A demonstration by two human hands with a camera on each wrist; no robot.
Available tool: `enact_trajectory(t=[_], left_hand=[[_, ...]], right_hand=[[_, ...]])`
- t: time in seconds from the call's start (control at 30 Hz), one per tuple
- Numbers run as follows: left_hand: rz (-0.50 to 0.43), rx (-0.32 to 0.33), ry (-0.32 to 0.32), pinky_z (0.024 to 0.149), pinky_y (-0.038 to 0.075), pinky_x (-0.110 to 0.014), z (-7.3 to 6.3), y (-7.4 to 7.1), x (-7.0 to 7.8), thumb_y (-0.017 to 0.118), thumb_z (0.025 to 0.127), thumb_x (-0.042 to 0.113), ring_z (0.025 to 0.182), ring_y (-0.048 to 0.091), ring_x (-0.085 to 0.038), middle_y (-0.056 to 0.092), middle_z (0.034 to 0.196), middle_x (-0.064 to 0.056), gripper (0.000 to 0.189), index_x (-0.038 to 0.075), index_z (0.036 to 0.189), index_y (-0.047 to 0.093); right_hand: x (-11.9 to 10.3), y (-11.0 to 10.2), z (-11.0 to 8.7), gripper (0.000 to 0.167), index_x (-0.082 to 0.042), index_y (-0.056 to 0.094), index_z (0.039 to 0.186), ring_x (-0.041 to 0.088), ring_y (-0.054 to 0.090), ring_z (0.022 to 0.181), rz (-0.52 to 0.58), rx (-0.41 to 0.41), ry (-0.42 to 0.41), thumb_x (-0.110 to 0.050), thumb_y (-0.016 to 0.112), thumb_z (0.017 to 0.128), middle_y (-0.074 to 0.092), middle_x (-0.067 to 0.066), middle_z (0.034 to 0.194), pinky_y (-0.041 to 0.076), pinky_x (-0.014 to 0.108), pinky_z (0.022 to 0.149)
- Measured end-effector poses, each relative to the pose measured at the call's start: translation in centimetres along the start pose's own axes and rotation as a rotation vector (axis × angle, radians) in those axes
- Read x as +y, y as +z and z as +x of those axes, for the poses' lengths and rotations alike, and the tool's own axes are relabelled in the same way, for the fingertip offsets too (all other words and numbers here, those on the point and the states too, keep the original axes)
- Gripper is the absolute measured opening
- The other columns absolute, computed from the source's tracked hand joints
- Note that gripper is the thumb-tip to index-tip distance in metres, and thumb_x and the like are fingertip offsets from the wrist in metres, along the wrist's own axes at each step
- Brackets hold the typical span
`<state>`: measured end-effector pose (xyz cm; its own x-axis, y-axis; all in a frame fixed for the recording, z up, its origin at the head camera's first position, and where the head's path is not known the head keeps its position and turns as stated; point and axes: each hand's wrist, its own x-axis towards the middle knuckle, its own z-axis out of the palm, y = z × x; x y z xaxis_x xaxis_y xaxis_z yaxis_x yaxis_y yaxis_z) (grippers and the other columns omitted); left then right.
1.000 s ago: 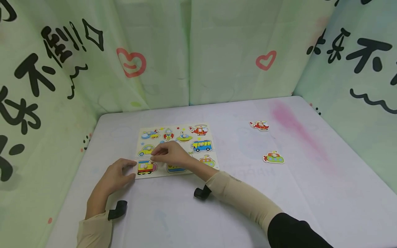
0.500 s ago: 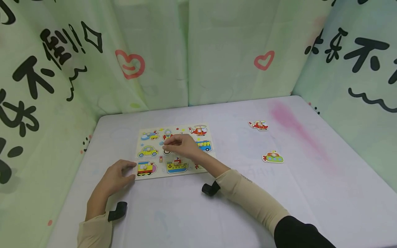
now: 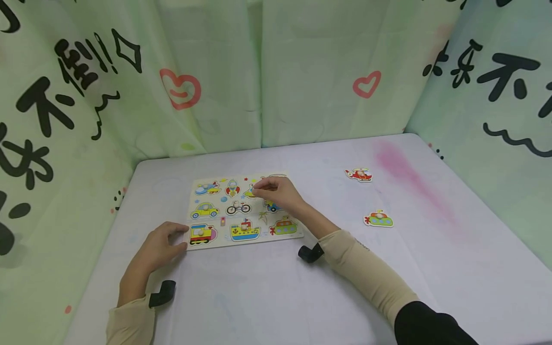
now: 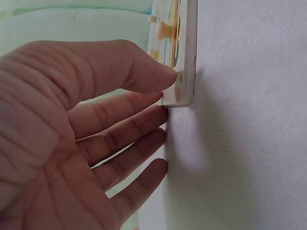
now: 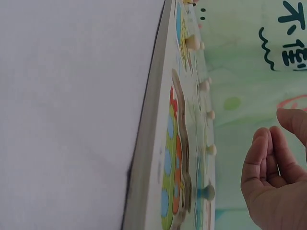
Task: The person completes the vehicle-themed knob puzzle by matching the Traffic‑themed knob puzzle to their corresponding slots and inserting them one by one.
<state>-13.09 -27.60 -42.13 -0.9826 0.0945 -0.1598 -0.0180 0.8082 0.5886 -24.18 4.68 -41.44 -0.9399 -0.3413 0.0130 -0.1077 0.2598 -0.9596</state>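
Note:
A wooden knob puzzle board [image 3: 223, 235] with vehicle pictures lies flat on the table. My left hand [image 3: 161, 247] rests at its left front corner; in the left wrist view the thumb [image 4: 160, 79] touches the board's edge and the fingers extend loosely. My right hand [image 3: 282, 194] hovers over the board's back right part, partly hiding the bus, flying saucer and helicopter places. In the right wrist view, nothing shows between its thumb and fingers. Knobbed train [image 3: 202, 234], ship [image 3: 245, 231] and car [image 3: 205, 210] pieces sit in the board. The submarine recess [image 5: 171, 167] has no piece in it.
A loose helicopter piece [image 3: 359, 175] and a loose submarine piece [image 3: 378, 219] lie on the white table [image 3: 241, 292], right of the board. Printed curtains [image 3: 302, 96] stand along the table's back and sides.
My right hand has moved right and back across the board, from beside the train and car, past the bicycle, uncovering ship, bicycle and submarine places. My left hand has stayed at the corner.

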Motion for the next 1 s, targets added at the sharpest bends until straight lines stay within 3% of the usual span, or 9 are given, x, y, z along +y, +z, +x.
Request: enact_trajectory(t=[0.43, 0.77, 1.0], left_hand=[[0.009, 0.0, 0.002, 0.114, 0.037, -0.064, 0.1, 0.1, -0.1, 0.07, 0.09, 0.011, 0.136, 0.044, -0.048, 0.053, 0.14, -0.028, 0.046, -0.005, 0.132, 0.061], [0.005, -0.003, -0.012, 0.114, 0.036, -0.064, 0.1, 0.2, -0.3, 0.071, 0.09, 0.011, 0.136, 0.043, -0.048, 0.053, 0.14, -0.028, 0.046, -0.005, 0.132, 0.061], [0.005, 0.002, 0.008, 0.114, 0.036, -0.064, 0.2, 0.1, -0.2, 0.071, 0.09, 0.01, 0.136, 0.043, -0.049, 0.053, 0.139, -0.028, 0.045, -0.005, 0.132, 0.061]], right_hand=[[1.8, -5.5, -0.6, 0.026, -0.008, 0.075, 0.111, 0.02, 0.067, 0.099, -0.11, 0.128, 0.098, -0.027, 0.076, 0.093, 0.074, 0.007, 0.11, 0.055, 0.027, 0.087], [2.5, -9.4, -1.1, 0.03, -0.006, 0.072, 0.116, 0.024, 0.065, 0.104, -0.151, 0.205, 0.142, -0.026, 0.074, 0.095, 0.072, 0.011, 0.117, 0.056, 0.039, 0.092], [3.3, -12.2, -1.5, 0.032, -0.004, 0.072, 0.117, 0.024, 0.065, 0.101, -0.167, 0.246, 0.139, -0.027, 0.074, 0.094, 0.072, 0.011, 0.115, 0.056, 0.035, 0.089]])
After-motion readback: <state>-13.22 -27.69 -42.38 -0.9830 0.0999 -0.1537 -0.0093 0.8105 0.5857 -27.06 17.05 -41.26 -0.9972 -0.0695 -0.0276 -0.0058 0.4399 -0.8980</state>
